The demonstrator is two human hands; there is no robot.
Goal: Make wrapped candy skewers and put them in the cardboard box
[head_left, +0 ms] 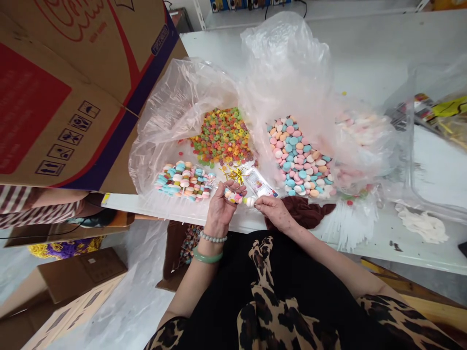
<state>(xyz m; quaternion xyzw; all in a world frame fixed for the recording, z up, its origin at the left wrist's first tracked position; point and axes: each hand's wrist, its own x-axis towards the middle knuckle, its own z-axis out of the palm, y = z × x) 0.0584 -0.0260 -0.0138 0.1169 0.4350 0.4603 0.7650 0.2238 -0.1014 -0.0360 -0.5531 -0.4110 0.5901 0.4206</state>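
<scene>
A candy skewer [249, 201] with white, yellow and pink pieces lies across my left hand [222, 208], which is palm up with its fingers curled round one end. My right hand [274, 210] pinches the other end, beside a white piece. Just beyond my hands lie gold twist ties [235, 174] and a small printed packet [260, 182]. To the left is a pile of finished candy skewers [184, 181]. Ring-shaped gummies [222, 136] in several colours fill an opened plastic bag, and pastel round candies [301, 158] spill from another to the right.
A large cardboard box [95, 97] stands at the left. On the right are white sticks [355, 226], a brown cloth [306, 211], white gloves [423, 223] and a clear plastic bin [411, 160]. Below the table edge, an open carton [175, 253] holds more skewers. Part of another person shows at left.
</scene>
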